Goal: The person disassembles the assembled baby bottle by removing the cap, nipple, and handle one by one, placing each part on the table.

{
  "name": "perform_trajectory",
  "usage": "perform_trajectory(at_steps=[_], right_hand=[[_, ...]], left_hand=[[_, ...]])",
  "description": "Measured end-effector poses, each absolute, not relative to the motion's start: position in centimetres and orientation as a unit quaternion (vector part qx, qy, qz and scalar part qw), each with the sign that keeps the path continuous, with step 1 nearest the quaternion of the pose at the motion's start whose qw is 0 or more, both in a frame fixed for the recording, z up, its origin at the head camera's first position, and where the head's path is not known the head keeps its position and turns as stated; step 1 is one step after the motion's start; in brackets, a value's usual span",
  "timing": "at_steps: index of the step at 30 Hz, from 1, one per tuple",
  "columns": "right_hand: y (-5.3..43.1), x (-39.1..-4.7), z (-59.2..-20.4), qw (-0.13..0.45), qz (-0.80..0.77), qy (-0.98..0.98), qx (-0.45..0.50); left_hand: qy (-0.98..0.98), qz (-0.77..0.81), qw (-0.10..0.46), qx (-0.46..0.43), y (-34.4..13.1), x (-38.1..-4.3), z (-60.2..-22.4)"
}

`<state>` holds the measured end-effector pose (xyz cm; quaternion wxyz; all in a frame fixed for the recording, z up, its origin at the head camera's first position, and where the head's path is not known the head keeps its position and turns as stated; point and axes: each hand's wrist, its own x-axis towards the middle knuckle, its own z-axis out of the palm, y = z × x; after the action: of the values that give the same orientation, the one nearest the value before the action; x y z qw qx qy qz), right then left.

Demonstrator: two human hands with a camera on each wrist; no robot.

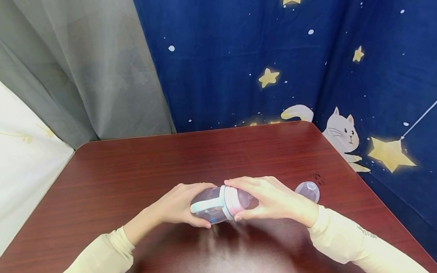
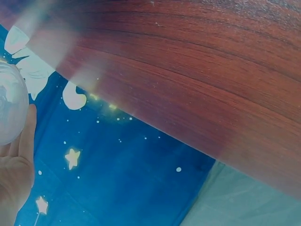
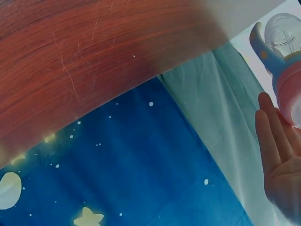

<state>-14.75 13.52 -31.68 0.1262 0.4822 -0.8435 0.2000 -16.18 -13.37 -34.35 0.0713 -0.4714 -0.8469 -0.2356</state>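
Observation:
A clear baby bottle [image 1: 205, 216] lies sideways between the two hands, held over the table. It has a pale blue handle [image 1: 207, 204] and a pink collar ring [image 1: 235, 200], with the nipple end pointing right. The left hand [image 1: 177, 206] grips the rounded base, thumb on the near side and fingers on the far side. At the other end, the right hand [image 1: 273, 197] holds the pink collar between thumb and fingers. The right wrist view shows the collar [image 3: 288, 89] above the right palm; in the left wrist view, the bottle's clear base [image 2: 11, 103] is partly cut off.
A clear domed cap [image 1: 308, 191] sits on the reddish-brown table [image 1: 150, 163], just beyond the right wrist. Small dark marks [image 1: 317, 178] show on the tabletop near it. Behind the table hang a grey curtain [image 1: 104, 76] and a blue starry curtain [image 1: 230, 51].

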Motion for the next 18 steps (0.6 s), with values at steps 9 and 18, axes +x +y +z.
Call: perform_trajectory(at_steps=[9, 18], right_hand=[[13.46, -14.72, -31.67, 0.122, 0.206, -0.835, 0.495], [13.36, -14.88, -31.85, 0.133, 0.205, -0.824, 0.511]], left_hand=[[-0.847, -0.237, 0.072, -0.471, -13.42, -16.16, -34.4], [-0.845, -0.235, 0.075, -0.474, -13.57, -16.16, -34.47]])
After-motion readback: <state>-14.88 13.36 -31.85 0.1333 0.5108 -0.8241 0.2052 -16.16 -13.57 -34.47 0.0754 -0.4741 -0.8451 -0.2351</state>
